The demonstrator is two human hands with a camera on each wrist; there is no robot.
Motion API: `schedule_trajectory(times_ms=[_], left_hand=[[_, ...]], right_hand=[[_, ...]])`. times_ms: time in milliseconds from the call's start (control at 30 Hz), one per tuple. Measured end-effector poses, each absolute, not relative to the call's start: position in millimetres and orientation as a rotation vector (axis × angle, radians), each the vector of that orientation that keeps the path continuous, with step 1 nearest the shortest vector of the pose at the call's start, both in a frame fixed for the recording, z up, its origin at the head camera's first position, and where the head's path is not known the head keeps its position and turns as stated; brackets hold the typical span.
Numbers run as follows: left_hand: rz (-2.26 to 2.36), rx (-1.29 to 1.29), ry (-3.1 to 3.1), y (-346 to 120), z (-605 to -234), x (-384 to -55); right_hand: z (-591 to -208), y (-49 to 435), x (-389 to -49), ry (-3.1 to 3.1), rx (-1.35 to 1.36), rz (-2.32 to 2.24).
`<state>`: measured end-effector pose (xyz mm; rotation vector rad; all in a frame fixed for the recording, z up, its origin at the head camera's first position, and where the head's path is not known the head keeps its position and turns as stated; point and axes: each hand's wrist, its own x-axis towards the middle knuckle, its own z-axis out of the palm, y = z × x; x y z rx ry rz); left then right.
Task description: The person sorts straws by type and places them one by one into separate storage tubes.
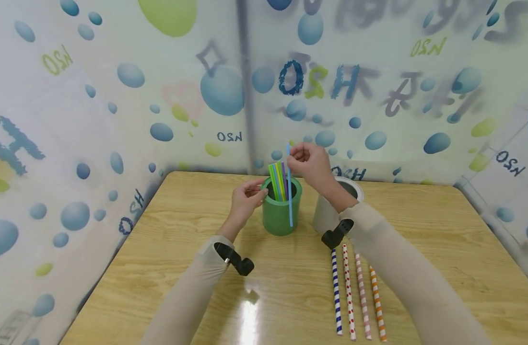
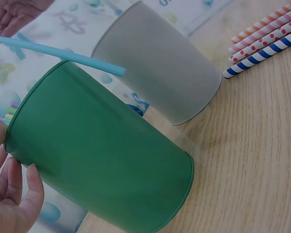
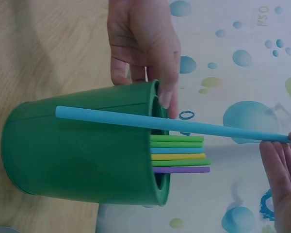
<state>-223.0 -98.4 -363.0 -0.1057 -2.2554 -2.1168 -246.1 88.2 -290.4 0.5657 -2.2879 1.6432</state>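
My right hand (image 1: 311,160) pinches a plain light blue straw (image 3: 111,117) near its top end. The straw hangs upright in front of the green cup (image 1: 278,218), its lower end outside the cup and below the rim. My left hand (image 1: 245,203) holds the green cup by the left side of its rim, thumb on the near side. Several coloured straws (image 3: 179,151), green, blue, yellow and purple, stand inside the green cup and stick out above it. The part of them within the cup is hidden.
A light grey cup (image 2: 157,63) stands right of the green one, partly behind my right forearm. Nearer on the wooden table (image 1: 160,287) lie several patterned straws side by side: blue-striped (image 1: 336,292), red-dotted (image 1: 349,292), pink-striped (image 1: 363,297) and orange-striped (image 1: 378,304). A patterned curtain (image 1: 181,86) hangs behind.
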Motion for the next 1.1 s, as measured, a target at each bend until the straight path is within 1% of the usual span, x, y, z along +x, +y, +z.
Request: schedule_trajectory(times_ms=[167,433,700,900,1100], left_hand=[[-2.119,-0.109,-2.253,-98.0,-361.8,-222.7],[-2.123,-0.102,-2.262,-98.1,-362.8,-223.4],[-2.099,-0.097,-2.262,-98.4,-365.3,-223.9],[-2.114,-0.096,-2.26,-98.9,-364.6,-223.2],[-2.12,-0.104,-2.259,-99.4,-365.2,-223.7]], right_hand=[[-274.9,89.1,-250.9,-2.272,0.572,1.655],[-237.1,85.9,-241.9,-2.235,0.54,1.698],[-241.2,87.4,-265.5,-2.181,0.541,1.718],[-243.0,86.3,-271.5,-2.174,0.525,1.694],[-256.6,86.1,-278.0,-2.237,0.491,1.663]])
